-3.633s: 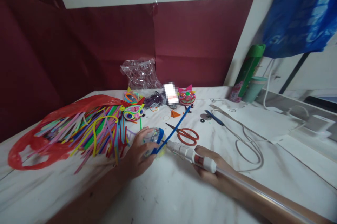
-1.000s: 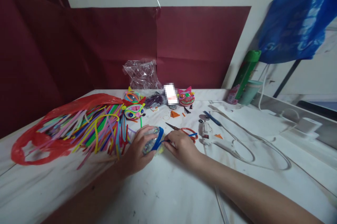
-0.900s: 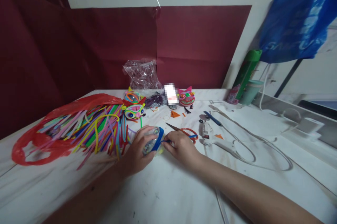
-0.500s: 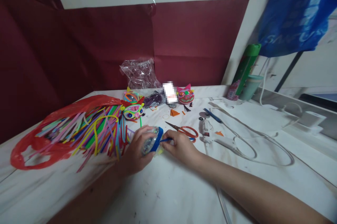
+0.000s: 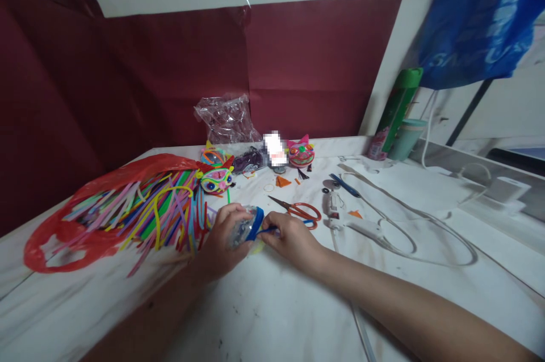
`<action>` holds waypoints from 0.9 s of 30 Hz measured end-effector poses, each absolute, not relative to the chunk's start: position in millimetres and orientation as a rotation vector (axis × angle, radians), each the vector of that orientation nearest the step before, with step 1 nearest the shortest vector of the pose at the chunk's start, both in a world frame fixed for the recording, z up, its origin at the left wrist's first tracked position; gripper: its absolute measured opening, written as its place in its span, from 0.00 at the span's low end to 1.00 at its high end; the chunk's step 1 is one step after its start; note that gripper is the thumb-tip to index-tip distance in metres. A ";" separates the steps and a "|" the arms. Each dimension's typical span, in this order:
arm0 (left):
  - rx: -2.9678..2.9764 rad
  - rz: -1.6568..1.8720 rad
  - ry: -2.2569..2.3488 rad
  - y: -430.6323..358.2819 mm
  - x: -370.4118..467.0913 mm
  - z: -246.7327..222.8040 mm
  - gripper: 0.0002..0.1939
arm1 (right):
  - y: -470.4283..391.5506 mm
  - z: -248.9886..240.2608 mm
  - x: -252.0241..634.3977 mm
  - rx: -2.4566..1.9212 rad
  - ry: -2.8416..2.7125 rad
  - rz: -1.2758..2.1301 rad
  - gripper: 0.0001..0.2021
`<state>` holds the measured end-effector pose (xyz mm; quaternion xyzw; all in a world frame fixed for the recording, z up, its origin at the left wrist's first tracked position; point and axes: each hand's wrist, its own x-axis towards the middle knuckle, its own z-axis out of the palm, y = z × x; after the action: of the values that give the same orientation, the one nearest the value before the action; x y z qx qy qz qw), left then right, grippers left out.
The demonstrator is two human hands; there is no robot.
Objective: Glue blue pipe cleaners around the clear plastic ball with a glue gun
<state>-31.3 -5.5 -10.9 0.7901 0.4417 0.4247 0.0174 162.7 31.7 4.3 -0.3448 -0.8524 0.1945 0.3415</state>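
Left hand (image 5: 223,241) curls round clear, blue-rimmed, rounded plastic piece (image 5: 243,230); right hand (image 5: 293,240), angled in from near right, pinches thin blue strip (image 5: 267,230).

At mid-frame the workpiece (image 5: 247,230) is between the left hand (image 5: 223,240) and the right hand (image 5: 292,238), with scissors (image 5: 290,208) on the table (image 5: 272,316) just behind the latter, a glue gun (image 5: 335,221) right of them, strips (image 5: 157,209) partly in a bag (image 5: 128,159) at centre left, and a cup (image 5: 406,140) beside a can (image 5: 395,109) at upper right.
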 end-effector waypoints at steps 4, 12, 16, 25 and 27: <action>2.450 1.333 1.355 -5.9 -32.7 -11.1 0.20 | 34.1 3.3 165.1 -0.813 -2.265 0.349 0.06; 2.455 1.338 1.320 -5.5 -33.2 -10.8 0.20 | 32.8 7.4 165.8 -0.858 -2.225 0.526 0.06; 2.470 1.316 1.291 -6.3 -34.1 -12.0 0.21 | 32.1 10.9 166.1 -0.880 -2.207 0.633 0.06; 2.385 1.215 1.254 -7.2 -42.1 -9.1 0.18 | 32.8 10.2 165.0 -0.926 -2.201 0.633 0.05; 2.365 1.194 1.249 -7.6 -41.5 -6.0 0.17 | 32.8 9.5 165.1 -0.919 -2.209 0.637 0.05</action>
<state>-41.5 -7.6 -6.0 0.8028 0.4240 0.4055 0.1062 165.1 32.8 9.5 -0.3507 -0.8433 0.2431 0.3268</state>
